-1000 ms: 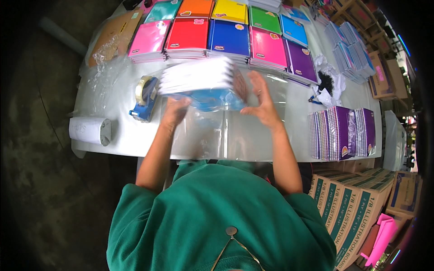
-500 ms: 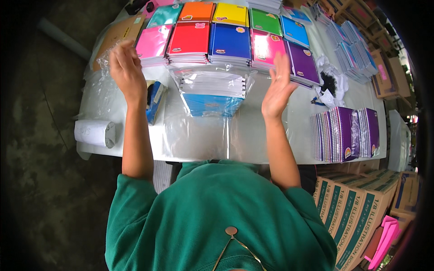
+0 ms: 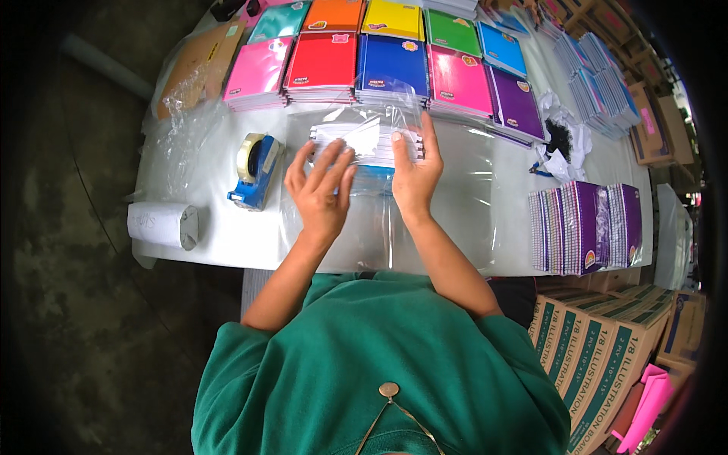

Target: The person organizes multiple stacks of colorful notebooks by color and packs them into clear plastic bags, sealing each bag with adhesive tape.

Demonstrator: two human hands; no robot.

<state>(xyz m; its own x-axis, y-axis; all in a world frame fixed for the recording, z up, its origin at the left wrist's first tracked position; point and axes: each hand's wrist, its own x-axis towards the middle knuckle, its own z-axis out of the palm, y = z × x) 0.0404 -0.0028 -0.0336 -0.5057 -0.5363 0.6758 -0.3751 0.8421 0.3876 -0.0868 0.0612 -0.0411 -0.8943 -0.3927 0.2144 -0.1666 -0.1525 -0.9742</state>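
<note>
The left hand [image 3: 318, 191] lies in the middle of the frame with its fingers spread, resting flat on the clear plastic bag [image 3: 379, 197]. Just beside it, the right hand [image 3: 415, 173] is also open, the fingers stretched upward and pressing on the near edge of the stack of notebooks [image 3: 362, 142]. This stack sits directly above both hands, touching the fingertips, and it is inside the bag.

To the left of the left hand stands a blue tape dispenser [image 3: 255, 171], near but not touching. Further to the lower left lies a white paper roll [image 3: 161, 224] at the edge of the white table [image 3: 220, 235]. Across the upper part of the frame, behind the stack, are rows of coloured notebooks [image 3: 394, 64]: pink, red, blue, magenta, purple, and above them teal, orange, yellow and green. At the right side stand purple notebooks on edge [image 3: 584, 226], well apart from the hands. Cardboard boxes [image 3: 599, 349] are in the lower right. Nothing stands between the hands and the stack, only the thin plastic film.

The stack shows its white page edges, with a light blue cover under it. The bag is transparent and shiny, with wrinkles.
</note>
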